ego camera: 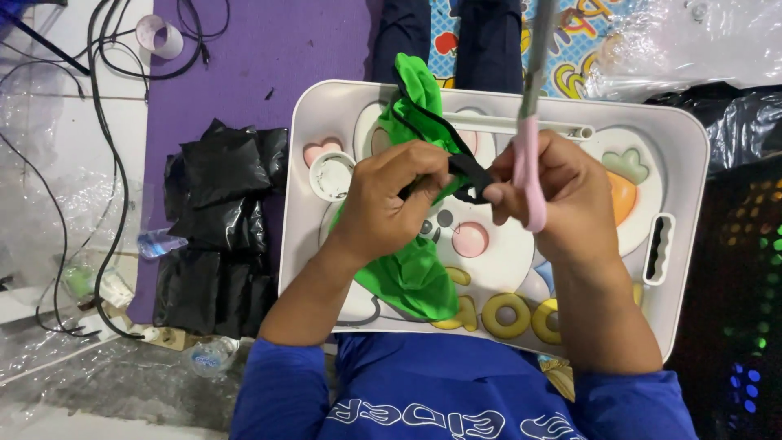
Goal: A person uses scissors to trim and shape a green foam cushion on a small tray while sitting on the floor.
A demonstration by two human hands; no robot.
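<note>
Over the white cartoon-printed lap tray (684, 163), the left hand (391, 200) is clamped on a bright green cloth pouch (415, 269) with a black strap (468, 171). The right hand (562, 195) grips pink-handled scissors (528, 155). Farther left, black plastic packets (220, 228) lie stacked on a purple mat (269, 57).

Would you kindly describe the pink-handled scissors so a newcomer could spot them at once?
Start at the white lap tray with cartoon pictures across the person's knees. Above it, the right hand grips the scissors. Their pink handle and grey blades pointing away set them apart from the green cloth beside them.
</note>
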